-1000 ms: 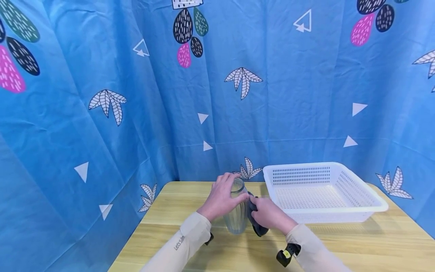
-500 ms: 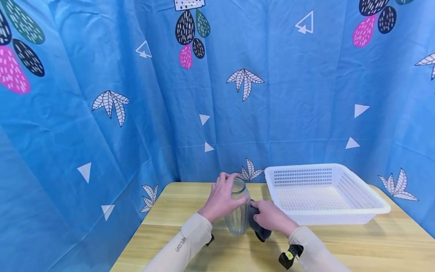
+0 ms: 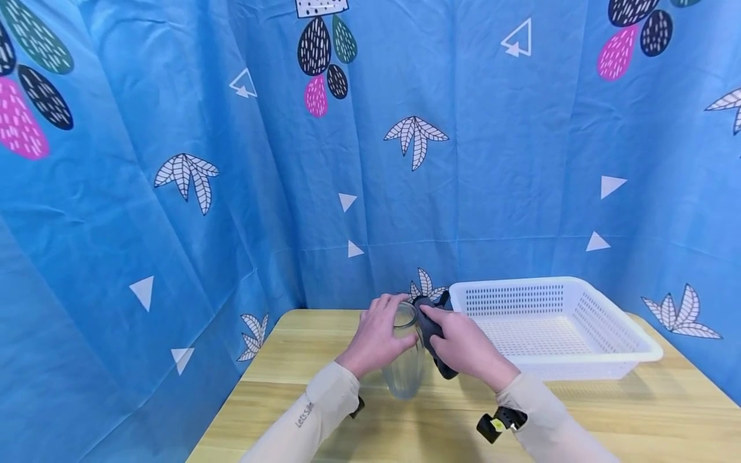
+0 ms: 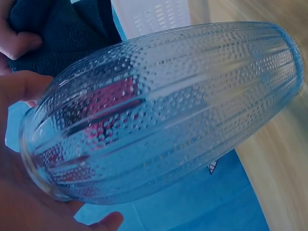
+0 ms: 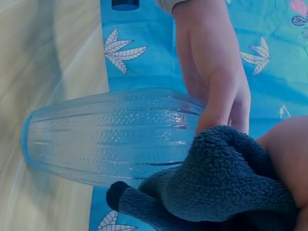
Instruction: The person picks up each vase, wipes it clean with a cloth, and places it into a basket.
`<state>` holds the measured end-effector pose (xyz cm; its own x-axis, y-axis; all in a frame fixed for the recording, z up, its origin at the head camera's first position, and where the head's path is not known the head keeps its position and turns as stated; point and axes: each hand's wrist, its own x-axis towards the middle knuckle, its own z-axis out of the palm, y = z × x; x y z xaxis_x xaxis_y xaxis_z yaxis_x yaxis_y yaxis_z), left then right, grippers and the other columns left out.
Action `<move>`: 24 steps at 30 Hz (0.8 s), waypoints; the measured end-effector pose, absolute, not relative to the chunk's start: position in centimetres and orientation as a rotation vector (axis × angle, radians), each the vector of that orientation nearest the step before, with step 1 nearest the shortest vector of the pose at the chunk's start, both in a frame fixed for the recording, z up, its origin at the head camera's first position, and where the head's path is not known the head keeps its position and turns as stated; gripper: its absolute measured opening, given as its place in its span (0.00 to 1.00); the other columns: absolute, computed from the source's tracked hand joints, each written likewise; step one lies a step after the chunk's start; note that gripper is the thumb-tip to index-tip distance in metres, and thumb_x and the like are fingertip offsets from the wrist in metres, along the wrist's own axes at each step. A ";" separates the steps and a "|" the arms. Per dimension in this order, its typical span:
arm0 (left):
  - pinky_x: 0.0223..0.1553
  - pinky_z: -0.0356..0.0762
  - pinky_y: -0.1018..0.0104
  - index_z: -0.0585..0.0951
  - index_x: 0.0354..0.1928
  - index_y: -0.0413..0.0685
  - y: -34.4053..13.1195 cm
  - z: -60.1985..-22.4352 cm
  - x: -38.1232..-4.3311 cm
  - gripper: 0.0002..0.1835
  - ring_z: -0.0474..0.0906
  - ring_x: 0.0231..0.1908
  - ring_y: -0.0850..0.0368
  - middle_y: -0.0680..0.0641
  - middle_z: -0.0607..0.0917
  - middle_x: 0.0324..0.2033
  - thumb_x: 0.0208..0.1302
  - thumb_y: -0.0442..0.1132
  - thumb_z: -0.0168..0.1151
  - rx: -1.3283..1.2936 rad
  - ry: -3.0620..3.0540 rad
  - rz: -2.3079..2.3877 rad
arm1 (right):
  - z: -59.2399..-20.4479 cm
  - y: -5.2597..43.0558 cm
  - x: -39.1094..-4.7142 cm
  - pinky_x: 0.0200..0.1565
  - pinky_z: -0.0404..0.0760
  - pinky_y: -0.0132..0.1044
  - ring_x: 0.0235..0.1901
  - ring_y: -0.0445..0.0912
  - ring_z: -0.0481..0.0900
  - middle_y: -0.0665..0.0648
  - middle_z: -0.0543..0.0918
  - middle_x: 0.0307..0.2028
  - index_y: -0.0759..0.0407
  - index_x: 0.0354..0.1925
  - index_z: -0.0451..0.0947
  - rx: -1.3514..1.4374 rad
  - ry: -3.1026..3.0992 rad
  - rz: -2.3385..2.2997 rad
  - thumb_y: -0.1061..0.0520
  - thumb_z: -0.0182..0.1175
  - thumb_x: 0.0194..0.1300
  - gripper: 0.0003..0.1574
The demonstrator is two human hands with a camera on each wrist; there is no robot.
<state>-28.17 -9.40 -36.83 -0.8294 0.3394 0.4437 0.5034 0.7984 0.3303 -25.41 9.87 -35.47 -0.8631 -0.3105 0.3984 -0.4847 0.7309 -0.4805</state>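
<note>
A clear ribbed glass vase [image 3: 403, 376] with a dimpled surface stands upright on the wooden table. My left hand [image 3: 377, 341] grips it around the neck, thumb on the near side. My right hand [image 3: 469, 350] holds a bunched dark grey cloth [image 3: 427, 326] against the vase's right side, up by the rim. In the right wrist view, the fuzzy towelling [image 5: 216, 178] covers part of the vase's upper body, and my right fingers are mostly hidden behind it. The left wrist view shows the vase's wall [image 4: 168, 106] close up, with the cloth beyond its neck.
A white perforated plastic basket [image 3: 556, 357] sits on the table to the right, close behind my right hand. Blue patterned curtain [image 3: 370, 161] hangs behind and to the left of the table [image 3: 260, 411].
My right hand dips slightly with the cloth, then rises along the vase's right side to the rim. My left hand keeps its grip on the neck, and the vase stays put.
</note>
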 end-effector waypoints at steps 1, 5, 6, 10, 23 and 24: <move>0.59 0.67 0.46 0.67 0.72 0.57 -9.4 -36.8 -28.2 0.41 0.66 0.65 0.51 0.53 0.73 0.61 0.57 0.54 0.69 -0.645 -2.625 -0.633 | -35.5 9.8 -25.4 0.31 0.74 0.38 0.27 0.45 0.75 0.66 0.85 0.52 0.60 0.69 0.72 0.623 -2.665 0.856 0.66 0.61 0.61 0.36; 0.60 0.66 0.45 0.68 0.72 0.55 -9.3 -37.0 -28.3 0.41 0.65 0.66 0.49 0.53 0.72 0.62 0.56 0.53 0.68 -0.650 -2.634 -0.633 | -36.0 9.5 -25.6 0.32 0.77 0.38 0.26 0.43 0.77 0.65 0.87 0.46 0.62 0.70 0.70 0.617 -2.762 0.881 0.67 0.60 0.62 0.37; 0.61 0.66 0.45 0.68 0.72 0.56 -9.3 -37.0 -28.3 0.41 0.64 0.66 0.49 0.53 0.72 0.62 0.56 0.53 0.67 -0.649 -2.636 -0.629 | -36.1 9.5 -25.6 0.32 0.77 0.38 0.26 0.43 0.77 0.65 0.87 0.45 0.63 0.70 0.69 0.611 -2.784 0.886 0.67 0.60 0.62 0.38; 0.61 0.66 0.45 0.68 0.71 0.57 -9.3 -36.9 -28.4 0.39 0.64 0.66 0.49 0.54 0.72 0.61 0.57 0.55 0.66 -0.657 -2.625 -0.632 | -36.4 9.4 -25.8 0.33 0.77 0.39 0.27 0.44 0.78 0.66 0.87 0.44 0.63 0.70 0.69 0.603 -2.802 0.892 0.67 0.60 0.61 0.38; 0.61 0.66 0.45 0.69 0.70 0.60 -9.2 -36.8 -28.4 0.34 0.66 0.65 0.49 0.54 0.73 0.63 0.65 0.62 0.61 -0.650 -2.616 -0.637 | -40.6 9.8 -26.7 0.33 0.77 0.40 0.25 0.45 0.77 0.72 0.83 0.53 0.73 0.65 0.72 0.702 -3.003 0.919 0.67 0.60 0.61 0.33; 0.61 0.66 0.44 0.69 0.70 0.60 -9.1 -36.9 -28.4 0.34 0.66 0.65 0.49 0.54 0.73 0.63 0.66 0.62 0.61 -0.651 -2.617 -0.641 | -40.9 9.9 -26.8 0.32 0.76 0.40 0.24 0.45 0.76 0.72 0.82 0.56 0.74 0.63 0.73 0.719 -3.030 0.913 0.67 0.59 0.60 0.31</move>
